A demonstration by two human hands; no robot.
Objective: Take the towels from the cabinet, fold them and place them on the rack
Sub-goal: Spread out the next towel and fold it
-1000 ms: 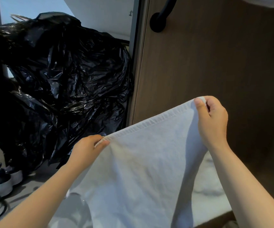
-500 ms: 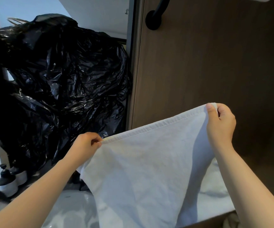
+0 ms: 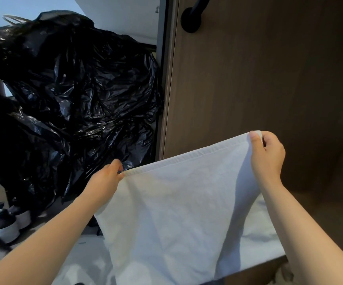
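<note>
A white towel [image 3: 176,212] hangs stretched between my two hands in front of a brown wooden cabinet door [image 3: 259,79]. My left hand [image 3: 106,179] pinches the towel's upper left corner. My right hand [image 3: 267,155] pinches the upper right corner, held higher than the left. The hemmed top edge runs taut between them, and the cloth drapes down onto a pale surface [image 3: 269,239] below. No rack is in view.
A large crumpled black plastic bag [image 3: 63,103] fills the left side beside the cabinet. Two pump bottles [image 3: 5,225] stand at the lower left. A black round door handle [image 3: 193,19] sits at the top of the cabinet door.
Both hands have drawn apart, pulling the towel's top edge taut. The right hand dropped slightly lower and moved right, and the view shifted a little.
</note>
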